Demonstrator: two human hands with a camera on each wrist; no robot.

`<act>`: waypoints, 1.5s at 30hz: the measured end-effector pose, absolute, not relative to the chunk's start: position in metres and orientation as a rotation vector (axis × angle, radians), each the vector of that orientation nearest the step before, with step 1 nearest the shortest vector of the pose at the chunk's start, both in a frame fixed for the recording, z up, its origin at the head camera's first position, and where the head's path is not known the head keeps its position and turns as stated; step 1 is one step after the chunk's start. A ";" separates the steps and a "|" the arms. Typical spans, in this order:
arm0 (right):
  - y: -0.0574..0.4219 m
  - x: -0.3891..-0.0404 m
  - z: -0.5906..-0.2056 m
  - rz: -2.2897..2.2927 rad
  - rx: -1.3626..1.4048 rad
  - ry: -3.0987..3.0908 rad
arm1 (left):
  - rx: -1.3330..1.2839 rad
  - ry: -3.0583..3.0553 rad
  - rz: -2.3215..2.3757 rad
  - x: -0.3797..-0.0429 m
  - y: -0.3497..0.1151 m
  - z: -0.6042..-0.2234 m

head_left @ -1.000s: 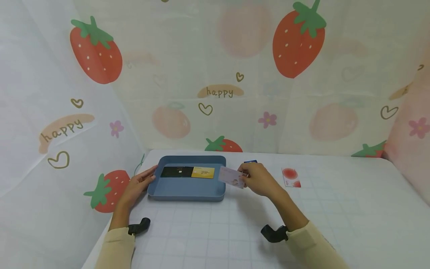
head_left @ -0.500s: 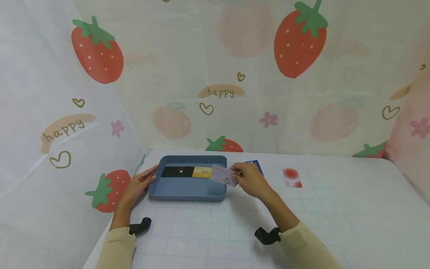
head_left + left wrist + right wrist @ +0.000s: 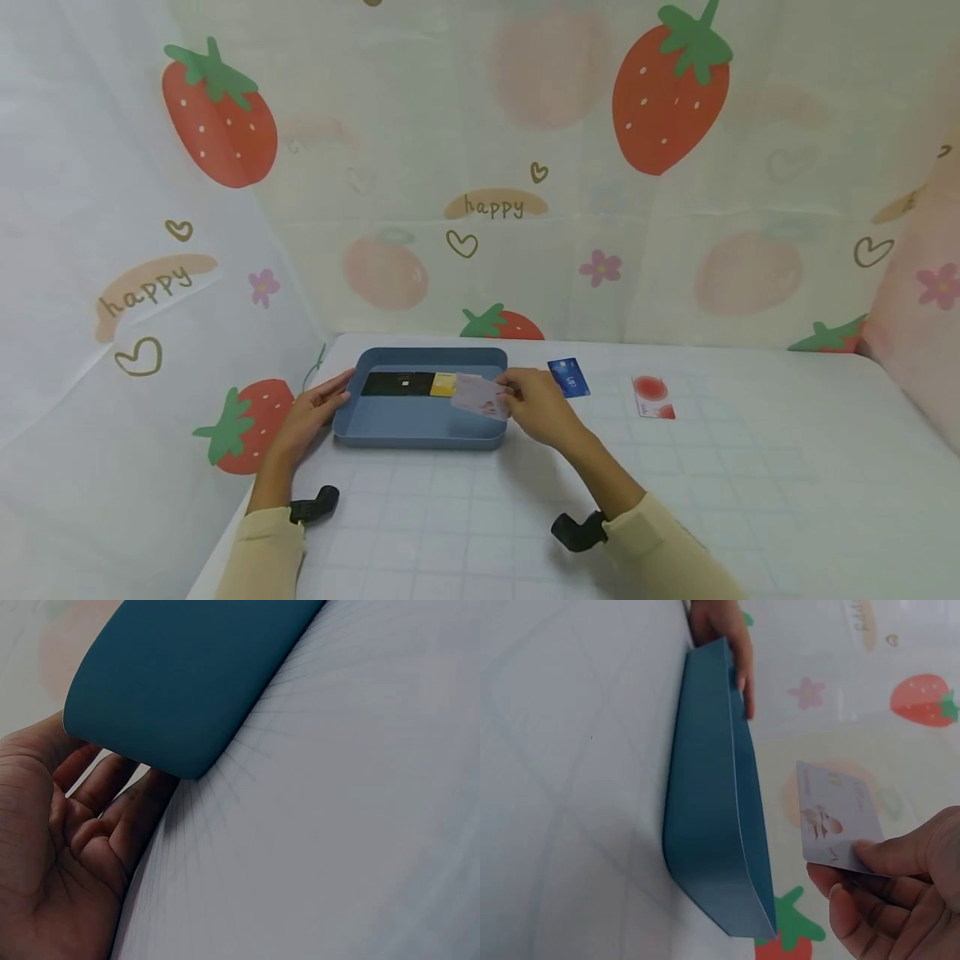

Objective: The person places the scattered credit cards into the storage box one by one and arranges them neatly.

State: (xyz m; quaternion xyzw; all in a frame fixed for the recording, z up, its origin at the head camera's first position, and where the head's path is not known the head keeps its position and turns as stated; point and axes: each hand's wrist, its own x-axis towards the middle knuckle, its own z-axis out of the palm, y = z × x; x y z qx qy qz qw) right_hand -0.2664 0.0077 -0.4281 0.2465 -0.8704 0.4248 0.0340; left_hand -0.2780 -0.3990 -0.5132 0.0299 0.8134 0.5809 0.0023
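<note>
A pale pinkish card (image 3: 477,397) is pinched between the thumb and fingers of my right hand (image 3: 542,408), held tilted above the right part of a blue tray (image 3: 420,443). In the right wrist view the card (image 3: 836,817) is apart from the tray, with printed figures on its face. A black card area (image 3: 397,383) and a yellow card (image 3: 442,384) lie in a row in the tray; the pale card partly covers the yellow one. My left hand (image 3: 306,421) rests against the tray's left end, fingers extended along it; the left wrist view hides the fingertips behind the tray.
On the white table (image 3: 420,517), a blue card (image 3: 570,377) lies right of the tray, partly behind my right hand. Farther right lies a red and white card (image 3: 653,397). A strawberry-patterned cloth (image 3: 495,275) hangs behind the table and along its sides.
My right hand has carried the pale card leftward, from the tray's right edge to over the yellow card. More of the blue card shows now. The left hand and tray stay put.
</note>
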 end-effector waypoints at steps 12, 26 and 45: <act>-0.014 -0.261 -0.430 1.332 0.750 -2.667 | 0.074 2.573 1.808 -0.275 -0.399 -0.512; -0.040 -0.261 -0.437 1.489 0.711 -2.641 | 0.086 2.571 1.812 -0.275 -0.399 -0.512; -0.063 -0.271 -0.450 1.855 0.552 -2.648 | 0.079 2.581 1.795 -0.275 -0.400 -0.512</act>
